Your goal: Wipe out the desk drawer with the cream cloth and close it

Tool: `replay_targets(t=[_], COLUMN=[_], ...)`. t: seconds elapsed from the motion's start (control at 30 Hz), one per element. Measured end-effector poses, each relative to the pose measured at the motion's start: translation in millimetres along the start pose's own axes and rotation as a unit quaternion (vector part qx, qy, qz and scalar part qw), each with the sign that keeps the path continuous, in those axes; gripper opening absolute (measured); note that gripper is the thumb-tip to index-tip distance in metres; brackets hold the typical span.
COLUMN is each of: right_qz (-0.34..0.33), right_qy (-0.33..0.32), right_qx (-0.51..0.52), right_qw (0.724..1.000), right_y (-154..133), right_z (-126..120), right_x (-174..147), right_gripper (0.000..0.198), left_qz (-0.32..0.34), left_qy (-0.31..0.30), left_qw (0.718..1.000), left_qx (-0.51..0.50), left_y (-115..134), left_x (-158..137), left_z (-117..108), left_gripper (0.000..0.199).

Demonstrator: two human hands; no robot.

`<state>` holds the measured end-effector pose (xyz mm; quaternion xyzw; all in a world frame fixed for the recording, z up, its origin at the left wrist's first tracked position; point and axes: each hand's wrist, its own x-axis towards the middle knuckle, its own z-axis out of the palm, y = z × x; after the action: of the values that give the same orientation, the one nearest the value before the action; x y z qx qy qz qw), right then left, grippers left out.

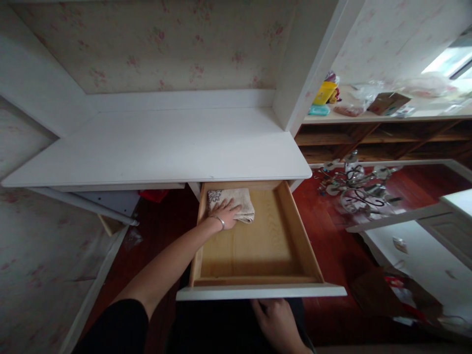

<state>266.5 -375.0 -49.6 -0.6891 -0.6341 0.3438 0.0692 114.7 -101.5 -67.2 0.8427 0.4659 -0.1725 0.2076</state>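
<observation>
A folded beige cloth with a dark floral pattern at one corner lies in the back left of a pulled-out wooden drawer. Palm down, my left hand presses on this cloth with its fingers spread; a bracelet circles the wrist. My right hand is below the drawer's white front panel, close against its lower edge. Its thumb and knuckles show, while the fingertips are hidden by the panel.
Above the drawer is a white desk top with upright side panels. To the right, a chandelier lies on the red floor, near a low shelf unit bearing a yellow container and plastic bags. A cardboard box stands lower right.
</observation>
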Motion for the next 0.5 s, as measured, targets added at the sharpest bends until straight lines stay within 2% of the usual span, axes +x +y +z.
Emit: replay_targets(t=[0.3,0.5], right_qz=[0.000,-0.006], right_qy=[-0.002,-0.007], right_qx=[0.000,0.011], right_qw=[1.000,1.000], right_y=[0.9,2.3], right_z=[-0.6,-1.3], right_x=[-0.6,-1.2], right_gripper=[0.039,0.038], left_qz=[0.029,0.071], left_qy=[0.047,0.013], left_qw=[0.998,0.996], left_qx=[-0.025,-0.043], left_y=[70.0,114.8], left_x=[37.9,45.5], left_z=[13.6,7.2], left_gripper=[0.076,0.089])
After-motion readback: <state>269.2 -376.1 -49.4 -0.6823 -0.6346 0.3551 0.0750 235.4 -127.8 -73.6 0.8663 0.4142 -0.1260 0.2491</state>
